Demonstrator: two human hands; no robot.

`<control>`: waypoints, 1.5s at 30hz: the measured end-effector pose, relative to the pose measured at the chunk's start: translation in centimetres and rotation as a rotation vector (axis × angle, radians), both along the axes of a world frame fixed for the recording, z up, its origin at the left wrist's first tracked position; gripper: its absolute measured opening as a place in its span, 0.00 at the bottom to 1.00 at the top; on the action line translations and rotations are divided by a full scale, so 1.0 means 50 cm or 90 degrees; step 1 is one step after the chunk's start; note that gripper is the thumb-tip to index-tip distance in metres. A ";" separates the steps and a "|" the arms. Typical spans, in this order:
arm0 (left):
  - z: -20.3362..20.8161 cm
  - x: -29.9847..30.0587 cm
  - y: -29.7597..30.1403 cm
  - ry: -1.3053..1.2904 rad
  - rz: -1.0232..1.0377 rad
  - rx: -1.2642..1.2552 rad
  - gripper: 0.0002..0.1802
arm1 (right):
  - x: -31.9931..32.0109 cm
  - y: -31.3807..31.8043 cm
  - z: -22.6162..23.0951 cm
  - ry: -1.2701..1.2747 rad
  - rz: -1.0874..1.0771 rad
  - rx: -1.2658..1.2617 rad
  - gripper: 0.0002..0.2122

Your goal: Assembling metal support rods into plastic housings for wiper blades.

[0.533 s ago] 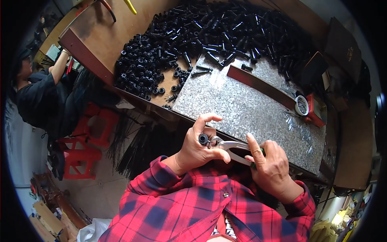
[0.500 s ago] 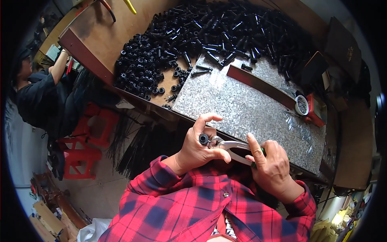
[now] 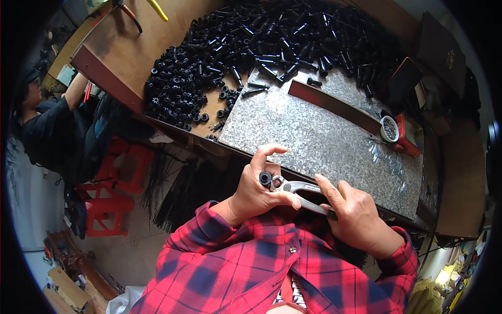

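My left hand (image 3: 244, 189) is closed around a short black tubular part (image 3: 265, 179), its open round end facing up. The index finger of that hand is raised and curved above the part. Silver pliers (image 3: 303, 189) have their jaws right beside the part. My right hand (image 3: 358, 217) is wrapped round the pliers' handles, of which only a bit of green shows. Its index finger lies along the upper handle. What the jaws grip, if anything, is too small to make out.
A grey speckled board (image 3: 293, 125) lies ahead, with a reddish-brown strip (image 3: 334, 109) on it. Beyond are heaped black tubular parts (image 3: 293, 42). A white cup of small bits (image 3: 389, 129) stands by a red box (image 3: 409, 137). Red stools (image 3: 107, 212) and a co-worker (image 3: 57, 125) are at left.
My right index finger has come down from upright toward the pliers, and the right hand has shifted slightly. The left hand and black part stay nearly where they were. The whole view has shifted slightly.
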State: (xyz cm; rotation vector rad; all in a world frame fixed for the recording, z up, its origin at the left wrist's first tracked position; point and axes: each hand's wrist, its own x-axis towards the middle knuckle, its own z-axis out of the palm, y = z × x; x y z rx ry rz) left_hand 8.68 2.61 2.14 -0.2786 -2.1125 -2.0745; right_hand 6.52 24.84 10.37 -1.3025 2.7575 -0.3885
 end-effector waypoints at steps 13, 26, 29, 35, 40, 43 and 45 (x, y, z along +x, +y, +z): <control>-0.012 0.002 -0.013 0.017 -0.056 0.019 0.54 | 0.015 0.017 0.016 0.097 0.066 0.028 0.31; 0.000 0.004 -0.030 -0.003 -0.178 0.105 0.40 | 0.001 -0.001 0.000 -0.219 0.069 -0.039 0.32; 0.020 0.005 -0.069 0.032 -0.127 0.150 0.43 | -0.019 -0.004 -0.011 -0.303 0.071 -0.109 0.33; 0.248 0.079 -0.266 0.409 0.148 0.328 0.39 | -0.063 0.033 -0.041 -0.113 -0.090 -0.079 0.36; 0.379 0.220 -0.376 0.541 0.153 0.232 0.17 | -0.115 0.062 -0.101 0.041 -0.120 0.019 0.36; 0.345 0.227 -0.376 0.462 0.149 0.115 0.19 | -0.126 0.047 -0.109 0.056 -0.173 0.056 0.34; 0.271 0.194 -0.367 0.379 0.189 0.079 0.31 | -0.131 0.047 -0.118 0.106 -0.146 0.048 0.33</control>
